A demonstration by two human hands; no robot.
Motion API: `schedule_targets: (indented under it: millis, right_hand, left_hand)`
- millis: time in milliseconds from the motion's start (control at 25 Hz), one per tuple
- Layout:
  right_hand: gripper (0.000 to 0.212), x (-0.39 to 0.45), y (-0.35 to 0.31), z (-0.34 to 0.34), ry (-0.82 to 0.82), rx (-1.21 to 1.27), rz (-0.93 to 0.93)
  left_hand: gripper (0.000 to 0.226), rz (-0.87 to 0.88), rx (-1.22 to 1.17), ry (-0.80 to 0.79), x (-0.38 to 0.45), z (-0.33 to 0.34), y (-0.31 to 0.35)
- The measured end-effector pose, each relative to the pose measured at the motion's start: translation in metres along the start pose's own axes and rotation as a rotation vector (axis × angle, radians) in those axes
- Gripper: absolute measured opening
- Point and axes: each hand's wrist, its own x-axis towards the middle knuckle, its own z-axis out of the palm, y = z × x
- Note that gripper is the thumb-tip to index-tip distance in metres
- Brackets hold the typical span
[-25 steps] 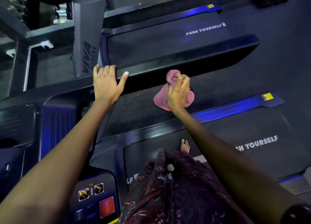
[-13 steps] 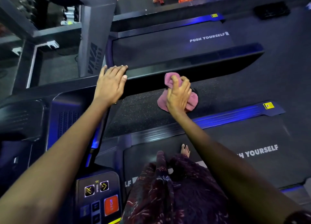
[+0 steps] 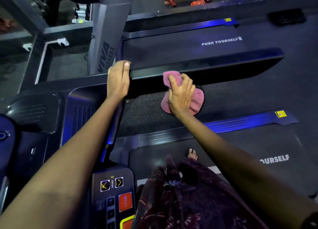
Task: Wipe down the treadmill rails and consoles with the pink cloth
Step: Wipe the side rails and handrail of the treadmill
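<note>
A long black treadmill rail runs left to right across the middle of the view. My right hand presses the bunched pink cloth against the rail's near face, with part of the cloth hanging below it. My left hand rests on the rail's left end, fingers curled over its top edge, about a hand's width left of the cloth. At the lower left the console shows lit speed arrows and an orange stop button.
The treadmill belt with white lettering lies under my bare foot. A second treadmill belt lies beyond the rail. A grey upright post stands at the upper left. Speckled floor shows between the machines.
My left hand has shifted from flat on the rail to gripping its left end. My right hand has pushed the cloth up against the rail's face. The view has tilted slightly.
</note>
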Motion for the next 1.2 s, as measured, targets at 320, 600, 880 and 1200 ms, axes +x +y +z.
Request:
schedule_targets:
  millis: [320,600,880,1200]
  right_hand:
    - [0.067,-0.021,-0.027,0.021,-0.167,-0.065,-0.530]
    - [0.036,0.015,-0.066,-0.004,-0.068,0.000,-0.325]
    - [0.040,0.036,-0.046,-0.037,-0.310,-0.086,-0.269]
    - [0.034,0.074,0.059,-0.076,-0.492,-0.123,0.024]
  left_hand:
    - [0.046,-0.026,-0.140,0.027,-0.001,0.000,-0.011]
    - [0.044,0.008,0.001,-0.041,0.004,0.000,-0.007]
    - [0.055,0.108,0.590,-0.194,0.002,0.008,-0.005]
    - [0.048,0.027,0.610,-0.166,0.004,0.010,0.001]
